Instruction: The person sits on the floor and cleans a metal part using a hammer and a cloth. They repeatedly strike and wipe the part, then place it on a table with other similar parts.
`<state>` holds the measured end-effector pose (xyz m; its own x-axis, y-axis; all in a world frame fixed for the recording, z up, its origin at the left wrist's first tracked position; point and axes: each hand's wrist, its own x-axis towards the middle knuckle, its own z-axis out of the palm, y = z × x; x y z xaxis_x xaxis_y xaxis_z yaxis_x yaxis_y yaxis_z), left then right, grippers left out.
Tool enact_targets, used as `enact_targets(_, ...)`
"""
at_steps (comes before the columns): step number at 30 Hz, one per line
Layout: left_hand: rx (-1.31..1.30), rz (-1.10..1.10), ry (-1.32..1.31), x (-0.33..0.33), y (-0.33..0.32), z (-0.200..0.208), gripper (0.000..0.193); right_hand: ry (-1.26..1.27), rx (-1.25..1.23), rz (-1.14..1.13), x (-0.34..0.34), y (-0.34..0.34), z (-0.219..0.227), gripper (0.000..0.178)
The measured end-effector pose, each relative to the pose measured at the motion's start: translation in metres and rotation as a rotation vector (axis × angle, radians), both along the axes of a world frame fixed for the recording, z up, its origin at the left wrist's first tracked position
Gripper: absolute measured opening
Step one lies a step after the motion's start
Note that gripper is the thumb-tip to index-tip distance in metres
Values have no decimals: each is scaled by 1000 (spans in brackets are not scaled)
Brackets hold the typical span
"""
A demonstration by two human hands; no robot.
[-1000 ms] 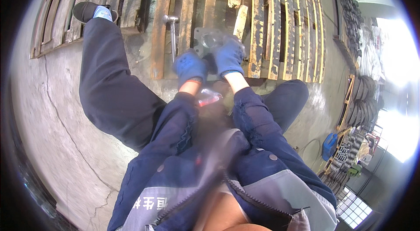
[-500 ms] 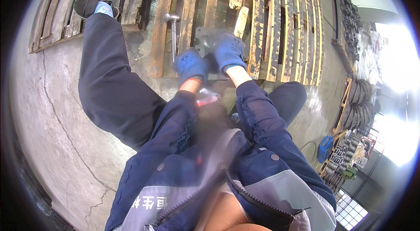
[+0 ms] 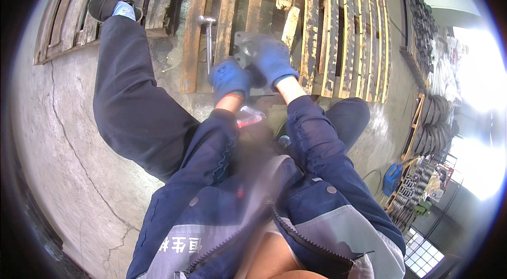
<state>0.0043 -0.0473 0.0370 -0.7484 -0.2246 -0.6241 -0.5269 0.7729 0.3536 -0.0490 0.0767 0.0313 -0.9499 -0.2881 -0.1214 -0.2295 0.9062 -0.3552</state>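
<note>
A grey metal part (image 3: 245, 41) with a flat, holed edge lay on the wooden pallet (image 3: 309, 25) in front of the person, mostly covered by two blue-gloved hands. The right hand (image 3: 273, 58) was over its right side, fingers bent forward and down; the fingertips were hidden, so how tightly they gripped could not be told. The left hand (image 3: 230, 78) was half curled at the near left side of the part, and whether it had hold of anything could not be told either. Just left of that hand, a hammer (image 3: 209, 41) lay with its head pointing away from the person. Beyond the right hand, a pale strip of wood (image 3: 290, 26) lay at a slant among the boards. A clear and red packet (image 3: 250, 117) showed below the wrists. Farther left, a dark shoe (image 3: 103, 8) was over a second pallet (image 3: 66, 12). Across the concrete floor (image 3: 79, 173), at the right, were a blue can (image 3: 392, 179) and stacked black rings (image 3: 435, 126).
</note>
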Motion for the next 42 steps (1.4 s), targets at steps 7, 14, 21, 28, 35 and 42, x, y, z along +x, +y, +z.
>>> enact_targets(7,-36,-8,37,1,-2,-7,44,-597,-847,-406,3,75,25,28)
enact_targets(14,-24,-53,151,1,-11,-9,37,-248,-454,-224,61,177,-46,24)
enact_targets(21,-5,-46,151,3,-10,-4,41,-275,310,-84,78,135,-65,31)
enact_targets(28,15,-53,229,11,-13,-10,38,-267,472,125,77,114,-73,34)
enact_targets(35,25,-81,255,12,-14,-12,36,-232,426,109,90,122,-87,31)
enact_targets(42,31,-38,241,13,-14,-10,36,-347,624,103,104,125,-53,28)
